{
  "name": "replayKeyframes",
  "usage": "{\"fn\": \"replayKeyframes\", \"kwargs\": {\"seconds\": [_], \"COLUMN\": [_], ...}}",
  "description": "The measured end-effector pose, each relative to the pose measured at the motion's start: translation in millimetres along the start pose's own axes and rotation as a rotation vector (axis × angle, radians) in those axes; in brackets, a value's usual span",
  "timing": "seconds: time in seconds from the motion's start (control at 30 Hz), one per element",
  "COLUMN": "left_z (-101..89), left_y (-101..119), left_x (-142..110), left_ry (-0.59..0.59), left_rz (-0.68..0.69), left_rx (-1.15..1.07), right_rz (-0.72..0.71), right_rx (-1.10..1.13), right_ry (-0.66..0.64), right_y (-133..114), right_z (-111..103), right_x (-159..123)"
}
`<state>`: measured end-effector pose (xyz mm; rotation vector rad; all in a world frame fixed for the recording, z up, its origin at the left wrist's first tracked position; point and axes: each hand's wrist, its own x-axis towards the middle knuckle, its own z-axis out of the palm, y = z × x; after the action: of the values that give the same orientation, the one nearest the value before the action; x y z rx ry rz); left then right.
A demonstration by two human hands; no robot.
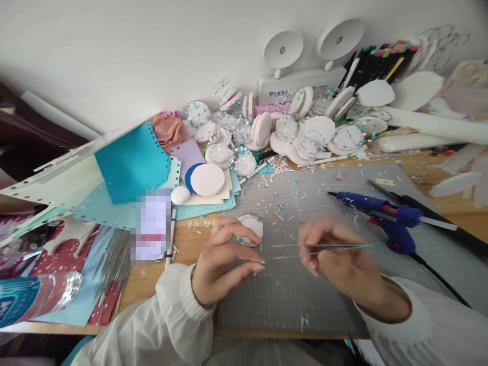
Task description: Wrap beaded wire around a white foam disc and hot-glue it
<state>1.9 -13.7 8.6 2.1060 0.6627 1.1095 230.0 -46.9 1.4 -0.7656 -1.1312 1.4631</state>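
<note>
My left hand (224,256) is over the grey cutting mat (290,305), thumb and index fingertip in a close pinch. A tiny greenish speck shows between them, too small to name. Just behind these fingers lies a white disc (249,227) with blue dots, partly covered by the hand. To the right, my right hand (339,256) is closed around thin pale green wire (285,246), smeared by motion. Two thin lengths stick out from it towards my left hand, their ends apart from its fingers.
A blue glue gun (381,208) lies on the mat at right, beside a black-handled knife (415,203). White discs (318,129) with blue-dotted strands pile up behind. Coloured sheets (133,165), a phone (152,223) and a plastic bottle (38,295) are at left.
</note>
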Motion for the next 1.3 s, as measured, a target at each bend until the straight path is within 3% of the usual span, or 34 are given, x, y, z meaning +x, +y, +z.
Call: {"fn": "replayKeyframes", "kwargs": {"seconds": [0.07, 0.2, 0.4, 1.0, 1.17, 1.3], "left_z": [1.0, 1.4, 1.0, 2.0, -0.3, -5.2], "left_y": [-0.3, -0.2, 0.8, -1.0, 2.6, 20.0], "left_x": [-0.7, -0.8, 0.7, 1.5, 3.7, 0.6], "left_ry": [0.017, 0.028, 0.026, 0.017, 0.078, 0.180], "left_rz": [-0.008, -0.016, 0.003, 0.020, 0.004, -0.026], "left_rx": [0.006, 0.021, 0.047, 0.078, 0.109, 0.050], "right_rz": [-0.044, -0.103, 0.009, 0.006, -0.184, -0.540], "right_rx": [-0.071, -0.145, -0.098, -0.094, -0.192, -0.588], "right_ry": [-0.040, 0.005, 0.031, 0.085, 0.208, 0.235], "right_y": [3.1, 3.6, 6.2, 13.1, 8.6, -10.4], "right_z": [0.6, 0.3, 1.5, -2.6, -8.1, -5.6], "right_x": [-1.9, -0.8, -1.8, -1.8, 4.2, -1.4]}}
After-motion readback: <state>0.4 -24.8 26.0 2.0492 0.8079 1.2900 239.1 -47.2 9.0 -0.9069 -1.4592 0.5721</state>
